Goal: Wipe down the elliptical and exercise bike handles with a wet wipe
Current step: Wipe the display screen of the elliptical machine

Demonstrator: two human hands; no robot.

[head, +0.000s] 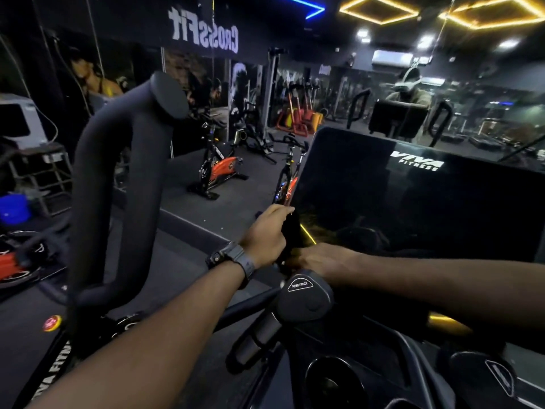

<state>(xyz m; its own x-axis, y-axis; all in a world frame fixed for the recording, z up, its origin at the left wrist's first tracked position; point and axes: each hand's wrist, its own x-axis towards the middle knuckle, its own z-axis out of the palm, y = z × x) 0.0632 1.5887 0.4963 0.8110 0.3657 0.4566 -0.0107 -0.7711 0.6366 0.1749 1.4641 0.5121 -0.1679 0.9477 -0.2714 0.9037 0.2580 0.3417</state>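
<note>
Beside the console [413,208], left grip [267,234] clutching dark handle [290,231], right grip [321,259] perhaps closed below.

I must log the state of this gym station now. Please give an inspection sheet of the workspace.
Surface: dark console marked VIVA FITNESS, glossy.
Job's things: padded handle at left, untouched; dark object in left hand, wipe not identifiable.
Clutter: blue bucket far left.
Grippers: left hand grips the dark object; right hand beside it, fingers hidden.
Cables: cords hang at left.
Surroundings: resistance knob, orange bike, mirror.
</note>
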